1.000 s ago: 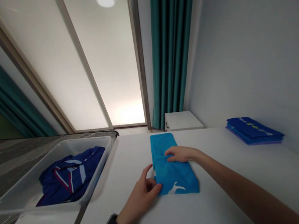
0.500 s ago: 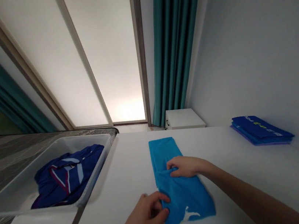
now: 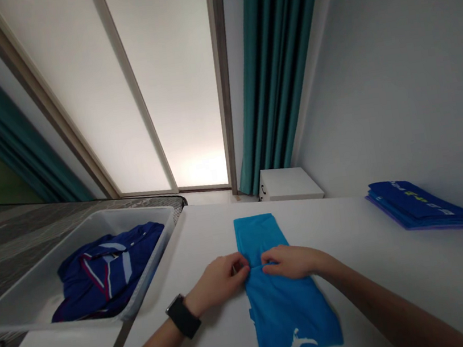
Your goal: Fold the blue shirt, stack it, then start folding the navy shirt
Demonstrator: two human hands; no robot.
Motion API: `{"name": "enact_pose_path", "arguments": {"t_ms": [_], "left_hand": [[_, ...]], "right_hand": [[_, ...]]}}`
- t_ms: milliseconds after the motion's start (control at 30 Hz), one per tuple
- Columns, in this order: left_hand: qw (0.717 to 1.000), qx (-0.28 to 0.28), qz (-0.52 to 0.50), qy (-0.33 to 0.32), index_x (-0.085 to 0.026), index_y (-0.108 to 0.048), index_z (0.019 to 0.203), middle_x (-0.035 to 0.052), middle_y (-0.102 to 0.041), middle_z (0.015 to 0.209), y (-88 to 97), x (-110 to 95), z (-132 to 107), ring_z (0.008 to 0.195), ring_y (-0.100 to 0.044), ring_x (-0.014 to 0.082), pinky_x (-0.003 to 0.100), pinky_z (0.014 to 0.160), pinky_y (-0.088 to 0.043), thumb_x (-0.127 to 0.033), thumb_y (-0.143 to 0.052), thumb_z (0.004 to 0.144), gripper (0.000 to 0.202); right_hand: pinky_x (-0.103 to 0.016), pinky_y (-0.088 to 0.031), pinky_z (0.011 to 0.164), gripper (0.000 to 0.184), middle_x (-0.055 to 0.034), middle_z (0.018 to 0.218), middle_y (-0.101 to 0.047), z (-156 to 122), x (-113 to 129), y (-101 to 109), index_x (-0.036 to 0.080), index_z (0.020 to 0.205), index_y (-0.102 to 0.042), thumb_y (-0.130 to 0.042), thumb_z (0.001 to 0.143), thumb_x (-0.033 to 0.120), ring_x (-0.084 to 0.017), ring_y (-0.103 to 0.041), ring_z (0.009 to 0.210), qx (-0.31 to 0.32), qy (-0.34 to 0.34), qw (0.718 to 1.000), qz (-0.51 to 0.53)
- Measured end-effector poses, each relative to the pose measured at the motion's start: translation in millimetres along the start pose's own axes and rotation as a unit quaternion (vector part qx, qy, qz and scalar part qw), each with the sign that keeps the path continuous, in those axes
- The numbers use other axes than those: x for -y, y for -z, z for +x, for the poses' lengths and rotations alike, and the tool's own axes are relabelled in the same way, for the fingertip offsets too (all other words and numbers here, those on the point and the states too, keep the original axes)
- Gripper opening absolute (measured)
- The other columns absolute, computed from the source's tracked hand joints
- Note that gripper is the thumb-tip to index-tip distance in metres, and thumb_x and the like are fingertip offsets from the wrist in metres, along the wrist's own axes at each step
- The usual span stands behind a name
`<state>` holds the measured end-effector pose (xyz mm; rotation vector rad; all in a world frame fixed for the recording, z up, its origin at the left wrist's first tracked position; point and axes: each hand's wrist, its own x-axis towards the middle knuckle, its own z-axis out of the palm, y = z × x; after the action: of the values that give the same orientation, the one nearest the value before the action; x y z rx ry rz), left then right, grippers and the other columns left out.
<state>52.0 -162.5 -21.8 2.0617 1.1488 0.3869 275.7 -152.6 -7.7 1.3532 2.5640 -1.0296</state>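
A bright blue folded shirt (image 3: 292,314) lies lengthwise on the white table (image 3: 221,344), a white leaping-animal print near its near end. My left hand (image 3: 224,278), a dark watch on its wrist, pinches the cloth at the left edge about halfway along. On the middle of the same crosswise crease, my right hand (image 3: 289,260) has thumb and fingers closed on the fabric. The two hands are a short gap apart. Part of the crease is hidden behind the right fingers.
To the left stands a translucent plastic bin (image 3: 145,297) holding a crumpled dark blue garment (image 3: 111,268) with white and red stripes. A stack of folded blue clothes (image 3: 419,204) rests at the right by the wall. A small white cabinet (image 3: 288,184) is beyond the table.
My left hand has moved from the shirt's near left edge up to the middle crease, alongside my right hand. The right hand stays at the crease. The view has shifted slightly.
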Motion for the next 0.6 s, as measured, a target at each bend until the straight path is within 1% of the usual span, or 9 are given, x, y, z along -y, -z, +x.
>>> {"name": "enact_pose_path", "arguments": {"t_ms": [67, 133, 300, 367, 467, 600], "left_hand": [[1.000, 0.002, 0.000, 0.000, -0.018, -0.066, 0.087, 0.0006, -0.064, 0.074, -4.4, 0, 0, 0.066, -0.055, 0.0152, 0.024, 0.060, -0.036, -0.035, -0.050, 0.087, 0.023], [1.000, -0.003, -0.008, 0.006, -0.017, -0.065, 0.086, 0.0001, -0.064, 0.073, -9.0, 1, -1, 0.065, -0.055, 0.0146, 0.023, 0.059, -0.036, -0.034, -0.051, 0.087, 0.022], [0.999, -0.026, -0.042, 0.016, -0.017, -0.064, 0.084, 0.0007, -0.064, 0.073, -15.1, 6, -4, 0.065, -0.056, 0.0146, 0.024, 0.061, -0.038, -0.033, -0.051, 0.088, 0.022], [0.998, -0.032, -0.056, 0.017, -0.016, -0.064, 0.084, 0.0011, -0.064, 0.073, -15.4, 5, -5, 0.066, -0.056, 0.0149, 0.024, 0.061, -0.039, -0.033, -0.049, 0.089, 0.023], [0.997, -0.031, -0.068, 0.014, -0.016, -0.064, 0.086, 0.0015, -0.064, 0.073, -15.8, 4, -6, 0.066, -0.057, 0.0152, 0.025, 0.061, -0.040, -0.033, -0.047, 0.090, 0.024], [0.997, -0.038, -0.065, 0.013, -0.016, -0.065, 0.088, 0.0020, -0.065, 0.074, -17.8, 7, -7, 0.065, -0.057, 0.0156, 0.025, 0.061, -0.039, -0.033, -0.048, 0.090, 0.024]], "right_hand": [[-0.031, -0.043, 0.074, 0.028, -0.0062, 0.097, -0.068, 2, 2, -1, 0.018, 0.094, -0.067, -0.045, 0.094, 0.036, -0.021, -0.060, 0.087, 0.000, -0.011, 1.000, -0.003], [-0.030, -0.042, 0.073, 0.027, -0.0066, 0.096, -0.068, 3, 5, -3, 0.018, 0.093, -0.066, -0.046, 0.094, 0.036, -0.021, -0.060, 0.087, -0.008, -0.034, 0.999, -0.004], [-0.029, -0.039, 0.068, 0.019, -0.0058, 0.091, -0.067, -6, 10, -4, 0.020, 0.094, -0.064, -0.054, 0.090, 0.036, -0.022, -0.059, 0.084, -0.062, -0.073, 0.995, -0.029], [-0.029, -0.038, 0.065, 0.021, -0.0050, 0.089, -0.067, -15, 5, -2, 0.021, 0.097, -0.063, -0.054, 0.089, 0.038, -0.021, -0.059, 0.081, -0.078, -0.091, 0.992, -0.034], [-0.027, -0.036, 0.063, 0.022, -0.0039, 0.087, -0.066, -29, -9, -1, 0.021, 0.102, -0.062, -0.053, 0.089, 0.037, -0.019, -0.058, 0.076, -0.089, -0.106, 0.990, -0.002], [-0.026, -0.036, 0.063, 0.018, -0.0021, 0.081, -0.063, -43, -27, -11, 0.020, 0.097, -0.062, -0.052, 0.089, 0.032, -0.016, -0.056, 0.072, -0.130, -0.100, 0.985, 0.045]]}}
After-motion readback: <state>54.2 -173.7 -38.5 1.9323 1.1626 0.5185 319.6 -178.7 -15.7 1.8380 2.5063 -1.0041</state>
